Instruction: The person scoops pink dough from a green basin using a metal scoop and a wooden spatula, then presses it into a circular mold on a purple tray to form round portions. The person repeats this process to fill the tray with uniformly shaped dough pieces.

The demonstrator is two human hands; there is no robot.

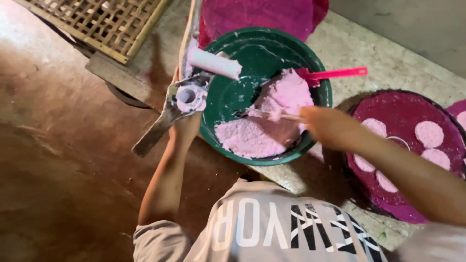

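Head view looks down over a pale shirt (272,228) at 2 bare hands working at a green bowl (228,97) that stands on a stone slab (359,43). Pink dough (264,123) fills the lower right part of the bowl, piled against its wall, with white smears left on the bare green.

At the bowl's left rim, the left hand (187,123) is closed around the lower part of a metal press (179,99). It holds the press with its round cup facing up and level with the rim, so the opening sits just beside the dough. The long metal handle slants down and away to the left, and a white cylinder (213,63) hangs over the rim above the cup.

Reaching in from the right, the right hand (323,123) has its fingers curled on a thin stick or spatula (286,116) whose tip touches the dough; blur hides how tight that grip is.

A pink spoon (335,74) rests on the far rim, handle pointing right. Beside the bowl, a dark magenta tray (403,114) carries several flat pink discs (429,133), kept apart from each other.
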